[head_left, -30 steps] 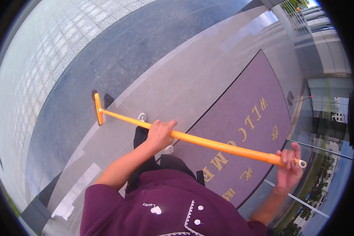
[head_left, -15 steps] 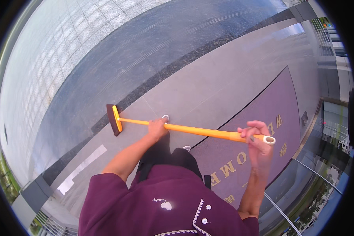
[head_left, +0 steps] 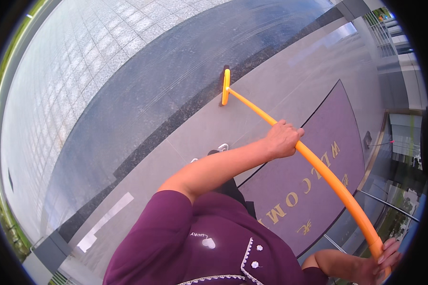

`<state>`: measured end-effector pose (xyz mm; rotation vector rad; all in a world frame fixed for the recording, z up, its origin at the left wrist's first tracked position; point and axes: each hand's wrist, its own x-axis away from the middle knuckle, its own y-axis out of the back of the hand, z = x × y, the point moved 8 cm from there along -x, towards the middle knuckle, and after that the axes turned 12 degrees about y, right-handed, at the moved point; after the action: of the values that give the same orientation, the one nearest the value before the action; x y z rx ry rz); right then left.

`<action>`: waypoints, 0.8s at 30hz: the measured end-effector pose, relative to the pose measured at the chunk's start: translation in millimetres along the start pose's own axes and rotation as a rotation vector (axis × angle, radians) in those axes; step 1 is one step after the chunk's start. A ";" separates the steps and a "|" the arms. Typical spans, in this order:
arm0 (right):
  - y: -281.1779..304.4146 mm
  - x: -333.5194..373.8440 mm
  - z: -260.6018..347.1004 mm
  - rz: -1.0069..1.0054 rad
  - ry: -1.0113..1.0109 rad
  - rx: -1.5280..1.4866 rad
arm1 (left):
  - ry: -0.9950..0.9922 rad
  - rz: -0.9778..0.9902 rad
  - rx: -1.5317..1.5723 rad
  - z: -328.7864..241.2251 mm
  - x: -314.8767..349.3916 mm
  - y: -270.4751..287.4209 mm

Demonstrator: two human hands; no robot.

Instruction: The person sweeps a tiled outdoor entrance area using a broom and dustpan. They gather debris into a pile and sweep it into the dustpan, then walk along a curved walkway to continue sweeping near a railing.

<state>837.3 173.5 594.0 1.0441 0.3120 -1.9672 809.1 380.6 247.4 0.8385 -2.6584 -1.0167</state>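
Note:
A broom [head_left: 335,178] with a long orange handle slants across the view, from the upper middle down to the lower right. Its head [head_left: 226,87], orange on top with dark bristles, rests on the grey tiles beside the dark granite strip. My left hand [head_left: 283,138] is wrapped round the handle partway up, with the forearm stretched across my body. Down at the lower right my right hand [head_left: 385,263] grips the handle near its end; the tip is partly hidden by the fingers.
A purple doormat [head_left: 314,185] with gold lettering lies to the right of my feet. Past the granite strip [head_left: 185,111] a shiny dark floor band [head_left: 152,95] curves toward pale paving [head_left: 104,38]. Glass and metal rails [head_left: 390,206] stand at the right. My white shoe [head_left: 223,147] shows below.
The broom head has swept across the tiles from left toward the upper middle. My left hand has moved right and up; my right hand has dropped to the lower right with the handle end.

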 end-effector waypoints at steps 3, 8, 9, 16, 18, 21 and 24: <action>58.9 18.7 -75.3 -0.151 -0.340 -0.141 | 0.096 0.080 -0.095 25.5 14.5 -4.1; -57.0 75.3 -273.1 -0.053 -0.781 -0.556 | 0.560 0.145 -0.387 219.1 102.0 -1.0; -93.3 88.9 -294.1 -0.010 -0.858 -0.616 | 0.677 0.200 -0.414 251.7 124.6 8.6; -315.4 132.9 -349.5 0.381 -1.227 -0.786 | 1.107 0.116 -0.441 416.0 259.0 46.5; -331.2 110.6 -371.7 0.380 -1.183 -0.725 | 1.167 0.126 -0.382 421.2 227.0 57.9; -288.7 52.7 -417.2 0.237 -1.115 -0.622 | 0.926 0.042 -0.326 397.4 122.2 68.2; -196.8 -57.2 -418.8 0.156 -0.918 -0.375 | 0.747 0.084 -0.180 336.6 -20.5 68.9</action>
<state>929.9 557.9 346.9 -0.1133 0.0710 -1.9294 678.5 622.6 40.4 0.8448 -1.9244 -0.7152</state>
